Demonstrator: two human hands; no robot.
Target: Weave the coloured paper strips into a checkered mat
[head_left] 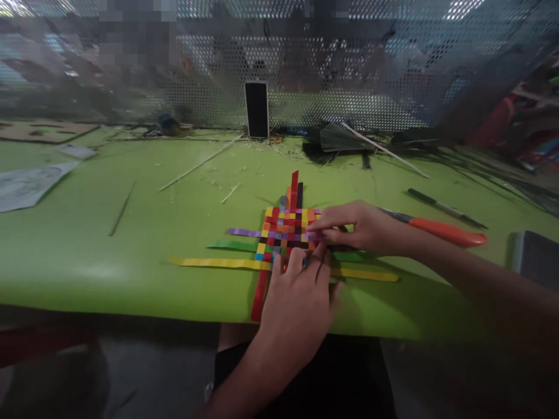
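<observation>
A small woven mat of coloured flat strips lies on the green tabletop, with loose strip ends sticking out. The longest are a yellow strip, a green strip, a purple strip and red strips pointing up and down. My left hand rests on the mat's near edge, fingers spread and pressing down. At its right edge, my right hand pinches around the purple strip's end; the fingertips partly hide what they hold. My hands cover the mat's lower right part.
Right of the mat lie orange-handled pliers or cutters and a dark slim tool. A phone leans against the perforated metal screen. Dark fibre bundles, thin sticks and paper lie around.
</observation>
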